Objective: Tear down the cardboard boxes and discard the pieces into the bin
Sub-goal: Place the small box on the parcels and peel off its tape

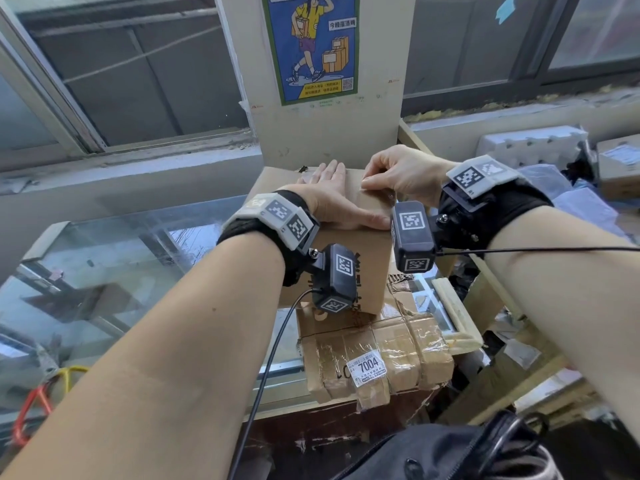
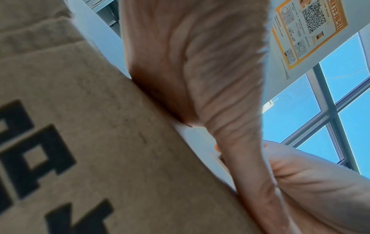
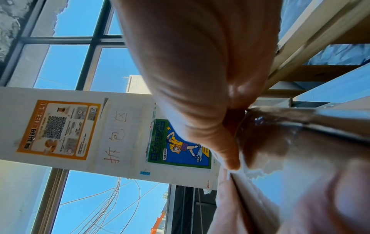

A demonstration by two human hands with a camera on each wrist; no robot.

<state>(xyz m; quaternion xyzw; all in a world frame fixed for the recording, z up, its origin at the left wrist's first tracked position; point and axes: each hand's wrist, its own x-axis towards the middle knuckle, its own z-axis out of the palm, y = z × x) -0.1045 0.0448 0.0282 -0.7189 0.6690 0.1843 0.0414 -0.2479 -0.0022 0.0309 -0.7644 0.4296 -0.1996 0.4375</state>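
Note:
A brown cardboard box (image 1: 372, 268) with black print stands on a lower box (image 1: 381, 351) that is wrapped in clear tape and carries a "7004" label. My left hand (image 1: 330, 190) lies flat on the upper box's top, fingers straight, pressing it down; the left wrist view shows the palm (image 2: 200, 63) against the box edge (image 2: 90, 142). My right hand (image 1: 369, 183) pinches a strip of clear tape (image 1: 379, 195) at the top seam. In the right wrist view the fingertips (image 3: 234, 164) grip the shiny tape (image 3: 270, 126) on the box (image 3: 340, 158).
A glass counter (image 1: 121, 271) runs to the left. A pillar with a blue poster (image 1: 311, 46) stands right behind the boxes. A wooden rack (image 1: 485, 306) and piled parcels (image 1: 616, 168) crowd the right. A black bag (image 1: 450, 452) lies near me. No bin shows.

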